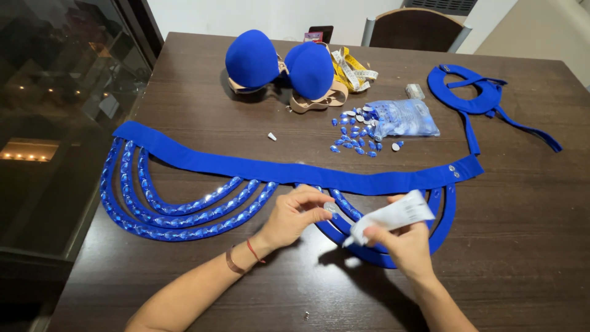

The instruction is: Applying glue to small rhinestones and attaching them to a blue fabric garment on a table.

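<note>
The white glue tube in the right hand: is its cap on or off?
Off: the white tube has a bare nozzle pointing down-left, and a small white cap lies apart on the table.

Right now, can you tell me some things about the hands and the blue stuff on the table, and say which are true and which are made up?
1. The right hand holds a white tube. True.
2. The left hand pinches a small gem. True.
3. The loose gems sit in a bowl. False: they lie on the table beside a plastic bag.
4. The belt is red. False: it is blue.
5. The measuring tape is yellow. True.
</note>
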